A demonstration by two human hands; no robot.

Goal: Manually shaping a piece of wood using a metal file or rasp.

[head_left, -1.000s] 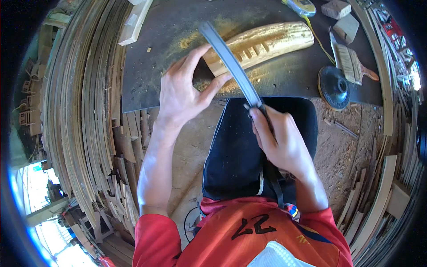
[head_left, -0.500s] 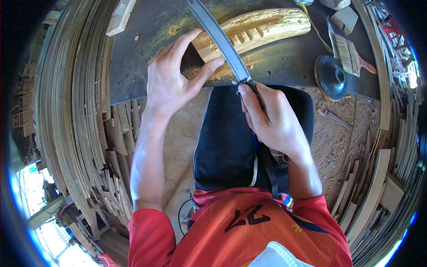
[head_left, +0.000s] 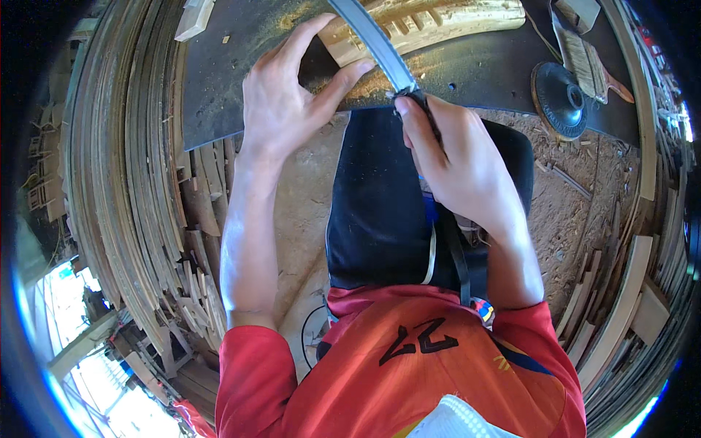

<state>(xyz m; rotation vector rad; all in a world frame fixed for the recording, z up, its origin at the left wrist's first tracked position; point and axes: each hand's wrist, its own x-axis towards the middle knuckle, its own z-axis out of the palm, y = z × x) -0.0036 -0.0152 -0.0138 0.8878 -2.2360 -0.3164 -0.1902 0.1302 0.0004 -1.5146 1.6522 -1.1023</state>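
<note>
A curved, pale wooden piece (head_left: 445, 29) with several notches cut across it lies on the dark bench, its far edge cropped by the top of the picture. My left hand (head_left: 281, 102) spans its left end, thumb against the near edge and index finger by the far-left corner. In my closed right hand (head_left: 467, 160) is the dark handle of a long, flat saw blade (head_left: 372, 40) with fine teeth along its edges. The blade slants up and left across the wood near my left thumb; its far end is out of view.
Sawdust lies on the dark bench (head_left: 219, 95). At its right are a round black disc pad (head_left: 560, 100), a paintbrush (head_left: 586, 69) and a block (head_left: 579, 13). A white-edged wood offcut (head_left: 194, 18) sits far left. Long wooden strips (head_left: 131, 168) are stacked on the left, more boards (head_left: 621, 306) on the right.
The view has shifted, so the bench, wood and both hands sit higher in the picture. Both hands keep their holds, and the blade still crosses the wood at nearly the same place.
</note>
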